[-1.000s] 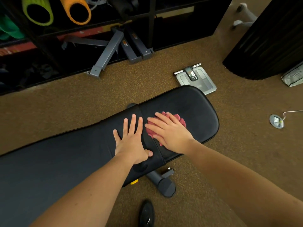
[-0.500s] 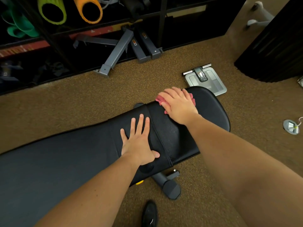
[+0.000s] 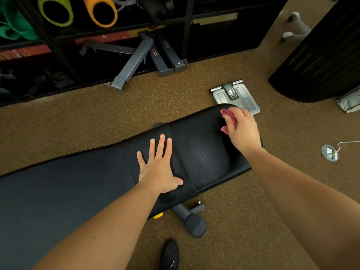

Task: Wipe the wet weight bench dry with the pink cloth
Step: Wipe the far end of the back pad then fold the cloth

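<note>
A black padded weight bench (image 3: 204,152) runs from the lower left to the middle right of the head view. My left hand (image 3: 158,165) rests flat on it, fingers straight, just left of the seam between the long pad and the seat pad. My right hand (image 3: 241,128) lies on the far right end of the seat pad, fingers curled over the bunched pink cloth (image 3: 228,114). Only parts of the cloth show past my fingers. The seat pad's middle has a faint sheen.
A grey bathroom scale (image 3: 236,96) lies on the brown carpet just beyond the bench end. Grey metal frame legs (image 3: 134,63) jut from a dark rack with foam rollers (image 3: 105,11). A floor socket (image 3: 330,152) sits right. The bench foot (image 3: 192,221) and a black shoe (image 3: 170,254) are below.
My right hand has slid the pink cloth from the middle of the seat pad up along its far edge to the far right end. My left hand has stayed put.
</note>
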The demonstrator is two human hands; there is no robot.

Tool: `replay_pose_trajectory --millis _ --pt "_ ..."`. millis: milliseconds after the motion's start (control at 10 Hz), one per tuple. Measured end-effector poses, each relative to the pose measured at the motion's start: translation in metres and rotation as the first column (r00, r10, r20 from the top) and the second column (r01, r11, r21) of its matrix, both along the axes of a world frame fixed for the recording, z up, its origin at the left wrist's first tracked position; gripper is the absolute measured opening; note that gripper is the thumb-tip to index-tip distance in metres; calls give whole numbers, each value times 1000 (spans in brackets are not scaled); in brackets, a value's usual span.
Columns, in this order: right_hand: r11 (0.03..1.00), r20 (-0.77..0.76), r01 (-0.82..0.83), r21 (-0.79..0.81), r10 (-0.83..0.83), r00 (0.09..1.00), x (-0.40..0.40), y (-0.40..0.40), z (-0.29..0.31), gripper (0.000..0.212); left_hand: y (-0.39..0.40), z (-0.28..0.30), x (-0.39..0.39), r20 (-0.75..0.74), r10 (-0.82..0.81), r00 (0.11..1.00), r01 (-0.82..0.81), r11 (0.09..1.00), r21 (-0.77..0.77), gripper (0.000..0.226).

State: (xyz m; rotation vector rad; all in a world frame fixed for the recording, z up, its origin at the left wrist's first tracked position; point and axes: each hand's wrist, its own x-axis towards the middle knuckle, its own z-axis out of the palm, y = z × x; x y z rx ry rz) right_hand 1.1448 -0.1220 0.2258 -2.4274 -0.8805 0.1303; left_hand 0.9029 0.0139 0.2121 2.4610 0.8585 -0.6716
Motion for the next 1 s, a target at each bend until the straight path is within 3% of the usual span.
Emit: replay_pose_trajectory --millis 100,200,300,400,500,600,700,800,900,1000 --pt "928 -352 177 327 -54 934 -15 12 31 23 0 0 1 1 1 1000 -1 1000 -1 133" --pt "884 -354 218 413 -65 933 -16 20 54 17 0 1 0 -7 0 1000 0 1000 0 133" --pt "823 -462 193 534 92 882 -18 7 66 18 0 1 0 -16 0 1000 0 1000 -2 134" --pt "933 -377 -3 359 148 914 -25 -25 47 30 0 1 1 -13 3 1000 -3 1000 -5 134" --pt "988 -231 -150 21 151 961 -27 -59 16 25 -1 2 1 -8 12 1000 -12 1000 -5 135" --pt "989 -155 -119 -84 105 982 -26 -71 9 36 -1 2 2 -13 17 1000 -17 1000 -8 135" --pt "996 25 -77 42 76 997 -33 -54 26 23 -2 3 2 -17 20 1000 -20 1000 -12 135" --pt "941 145 -338 23 331 932 -43 -19 27 27 -2 3 2 -16 20 1000 -20 1000 -12 135" --pt "823 7 -479 -305 505 863 -56 11 6 58 -2 4 1 -10 22 1000 -22 1000 -16 135" --pt "726 69 -488 -484 587 806 -84 18 -22 58 -1 4 1 -3 18 1000 -18 1000 -18 135"
